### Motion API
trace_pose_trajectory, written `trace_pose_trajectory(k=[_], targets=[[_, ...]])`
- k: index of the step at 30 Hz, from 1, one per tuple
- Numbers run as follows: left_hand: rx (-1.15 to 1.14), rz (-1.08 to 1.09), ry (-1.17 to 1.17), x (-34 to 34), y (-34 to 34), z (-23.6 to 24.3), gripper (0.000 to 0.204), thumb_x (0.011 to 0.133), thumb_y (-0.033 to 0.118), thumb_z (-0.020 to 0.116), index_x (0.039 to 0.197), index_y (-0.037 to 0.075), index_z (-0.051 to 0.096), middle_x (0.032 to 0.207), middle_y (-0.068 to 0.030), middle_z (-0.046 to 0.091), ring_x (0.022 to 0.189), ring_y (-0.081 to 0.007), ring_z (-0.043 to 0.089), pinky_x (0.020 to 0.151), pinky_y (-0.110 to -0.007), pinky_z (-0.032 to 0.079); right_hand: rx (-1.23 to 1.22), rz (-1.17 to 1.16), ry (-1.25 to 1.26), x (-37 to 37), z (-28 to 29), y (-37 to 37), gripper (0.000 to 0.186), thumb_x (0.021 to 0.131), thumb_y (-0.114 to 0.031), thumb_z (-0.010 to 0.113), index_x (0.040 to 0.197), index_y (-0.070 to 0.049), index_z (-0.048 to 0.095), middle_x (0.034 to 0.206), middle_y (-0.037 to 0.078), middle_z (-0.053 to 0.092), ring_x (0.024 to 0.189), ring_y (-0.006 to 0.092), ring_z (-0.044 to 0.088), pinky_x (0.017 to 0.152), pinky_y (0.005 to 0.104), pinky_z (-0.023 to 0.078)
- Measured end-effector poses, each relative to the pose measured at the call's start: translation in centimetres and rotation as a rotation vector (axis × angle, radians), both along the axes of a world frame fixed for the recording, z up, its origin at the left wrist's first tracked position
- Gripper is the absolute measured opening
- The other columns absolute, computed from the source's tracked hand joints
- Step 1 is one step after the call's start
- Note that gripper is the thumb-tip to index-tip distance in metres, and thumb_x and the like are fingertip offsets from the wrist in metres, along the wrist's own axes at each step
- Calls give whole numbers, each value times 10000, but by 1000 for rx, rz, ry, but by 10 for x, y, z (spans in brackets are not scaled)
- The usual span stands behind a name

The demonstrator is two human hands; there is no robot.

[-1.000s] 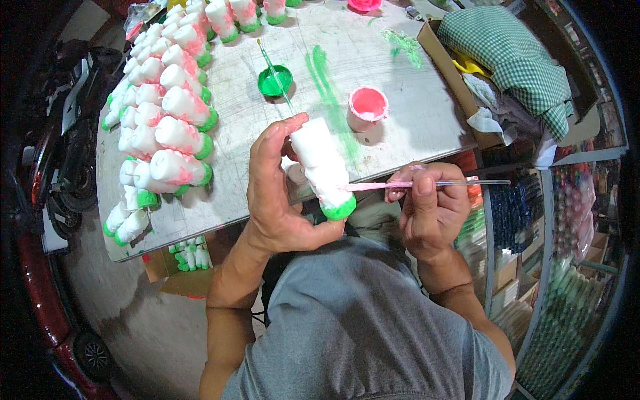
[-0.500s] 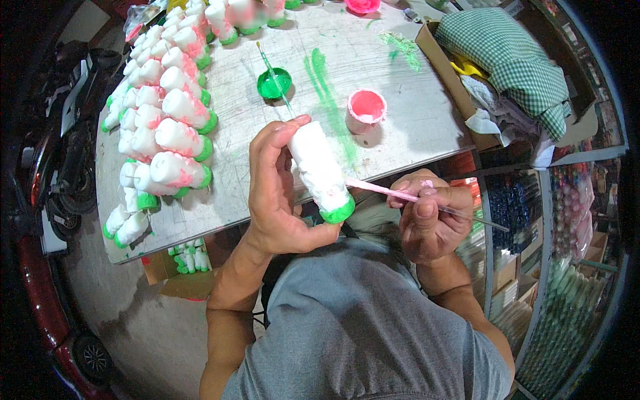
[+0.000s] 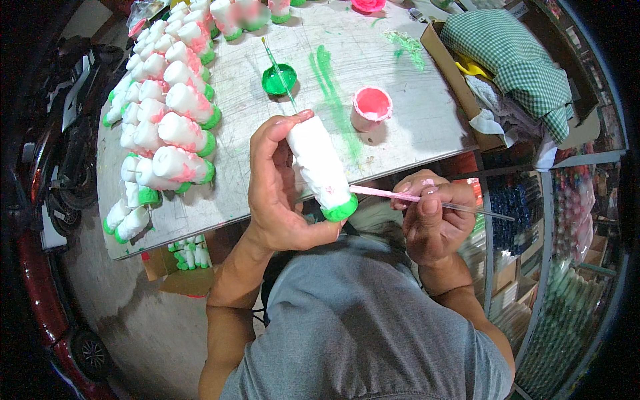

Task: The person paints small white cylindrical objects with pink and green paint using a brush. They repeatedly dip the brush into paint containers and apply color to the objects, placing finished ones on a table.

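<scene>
A white candle-like cylinder (image 3: 319,160) with raised relief and a green base is in my left hand (image 3: 277,187), thumb at the base and fingertips at the top. Faint pink marks show low on its side. My right hand (image 3: 437,217) pinches a paintbrush (image 3: 383,193) coated in pink, its tip at the cylinder's lower side. Pink paint spots one right finger. Beyond my hands stands a pink paint cup (image 3: 371,109). A green paint dish (image 3: 279,81) holds a second brush (image 3: 272,57) lying across it.
Rows of white, pink and green cylinders (image 3: 180,130) fill the left of the table (image 3: 233,160). A cardboard box (image 3: 450,87) with checked cloth (image 3: 503,57) sits at the right edge. Below left is an open box (image 3: 190,283) of similar pieces; shelves (image 3: 543,240) stand right.
The cylinder has turned a little in my left hand, and pink marks now show near its base. The brush tip has shifted slightly right and down. The view has moved slightly.
</scene>
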State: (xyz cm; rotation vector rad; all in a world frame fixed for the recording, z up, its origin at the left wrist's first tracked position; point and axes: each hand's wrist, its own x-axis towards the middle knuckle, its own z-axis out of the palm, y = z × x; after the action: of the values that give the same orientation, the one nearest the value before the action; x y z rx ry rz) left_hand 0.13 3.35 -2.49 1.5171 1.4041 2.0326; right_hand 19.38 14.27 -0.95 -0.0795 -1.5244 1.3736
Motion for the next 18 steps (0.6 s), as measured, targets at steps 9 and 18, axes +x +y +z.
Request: trace_pose_trajectory(k=[9,18], targets=[[33,24,55,-3,1,-2,1155,524,183,866,1510,2,291,1444,-201,412,1396,-353,438,1170,-444,332,109,-67,-55,-1,2,-2,128,1003,9,565,1113,17,499,932,204,674,784,227,667,722,347,569],[91,194,302,-3,1,1,1109,519,171,830,1489,17,314,1421,-175,419,1362,-425,477,1167,-519,352,203,-73,-138,3,8,-2,143,976,51,564,1109,22,522,934,211,694,793,250,689,721,369,569]])
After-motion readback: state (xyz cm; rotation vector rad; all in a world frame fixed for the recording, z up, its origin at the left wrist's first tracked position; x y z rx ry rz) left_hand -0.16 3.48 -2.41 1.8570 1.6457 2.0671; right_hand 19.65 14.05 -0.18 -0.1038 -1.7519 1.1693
